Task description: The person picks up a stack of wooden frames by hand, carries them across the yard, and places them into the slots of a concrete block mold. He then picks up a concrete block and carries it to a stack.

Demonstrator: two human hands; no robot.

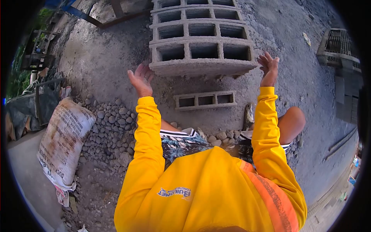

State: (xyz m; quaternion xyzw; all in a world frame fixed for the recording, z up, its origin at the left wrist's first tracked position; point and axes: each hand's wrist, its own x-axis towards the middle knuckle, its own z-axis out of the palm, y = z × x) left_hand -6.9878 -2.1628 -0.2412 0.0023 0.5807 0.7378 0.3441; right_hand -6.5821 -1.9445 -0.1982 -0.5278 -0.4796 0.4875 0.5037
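Observation:
Rows of grey hollow concrete blocks [205, 65] stand at the top centre, their openings facing up. My left hand [142, 79] is at the near left corner of the closest block, fingers apart, holding nothing. At the right corner of that block is my right hand [269, 69], its fingers spread and somewhat curled, with nothing in it. Whether the fingertips touch the block, I cannot tell. Between my forearms, a single hollow block [205, 100] lies on the ground, nearer to my legs.
Rounded stones [112, 123] are heaped on the left, beside a full printed sack [65, 139]. A blue and brown metal frame [96, 21] stands at the upper left. More blocks or grates [340, 46] are at the far right. Long thin bars [341, 144] lie at the lower right.

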